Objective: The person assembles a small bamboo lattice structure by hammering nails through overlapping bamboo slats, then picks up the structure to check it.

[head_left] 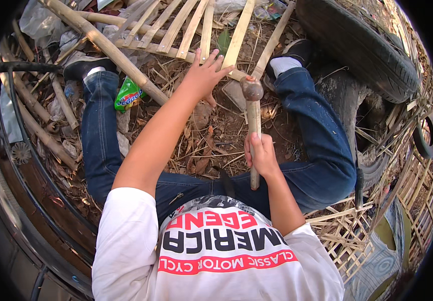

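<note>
My left hand [205, 74] reaches forward with its fingers spread at the near ends of several flat bamboo slats [207, 29]. The slats lie across a bamboo crosspiece [162, 49], and small shiny nail heads show near their ends. Whether the fingers press on the wood or hover over it, I cannot tell. My right hand [262, 154] is closed round the wooden handle of a hammer [253, 118]. Its rounded, rusty head is raised, just right of the left hand and in front of part of the crosspiece.
A long bamboo pole [111, 47] slants between my legs, beside a green packet [128, 94]. An old tyre [359, 47] lies at the far right. Woven bamboo lattice [344, 241] sits at the near right, black metal bars [36, 165] at the left. Dry leaves cover the soil.
</note>
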Motion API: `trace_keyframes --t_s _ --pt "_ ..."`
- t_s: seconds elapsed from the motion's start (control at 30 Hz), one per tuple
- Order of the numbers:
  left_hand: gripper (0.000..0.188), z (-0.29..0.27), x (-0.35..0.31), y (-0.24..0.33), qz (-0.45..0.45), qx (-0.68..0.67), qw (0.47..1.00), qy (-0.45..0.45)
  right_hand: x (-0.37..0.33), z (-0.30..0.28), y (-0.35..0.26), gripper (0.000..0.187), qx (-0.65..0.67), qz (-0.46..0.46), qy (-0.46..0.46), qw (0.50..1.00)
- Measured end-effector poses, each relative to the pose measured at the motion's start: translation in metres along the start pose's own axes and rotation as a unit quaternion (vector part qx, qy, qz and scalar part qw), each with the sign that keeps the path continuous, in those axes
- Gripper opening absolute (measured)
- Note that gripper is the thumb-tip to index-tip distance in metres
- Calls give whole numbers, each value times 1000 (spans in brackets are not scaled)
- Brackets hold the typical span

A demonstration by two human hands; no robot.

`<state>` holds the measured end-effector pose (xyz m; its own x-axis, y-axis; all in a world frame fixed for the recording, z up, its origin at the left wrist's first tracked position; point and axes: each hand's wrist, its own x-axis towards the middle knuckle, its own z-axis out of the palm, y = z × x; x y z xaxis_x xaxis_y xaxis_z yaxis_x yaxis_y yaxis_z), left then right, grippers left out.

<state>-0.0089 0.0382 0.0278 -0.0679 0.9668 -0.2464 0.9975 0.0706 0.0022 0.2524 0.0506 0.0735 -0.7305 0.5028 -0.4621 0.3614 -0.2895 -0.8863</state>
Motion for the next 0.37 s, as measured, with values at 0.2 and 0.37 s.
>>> trace_keyframes --t_s 0.2,0.37 --pt "89 -60 -48 -80 -40 -32 996 76 28 18 2 53 -141 58 27 988" --pt "77 -169 -84 -84 -116 -108 987 -2 53 32 17 61 -347 60 -27 936"
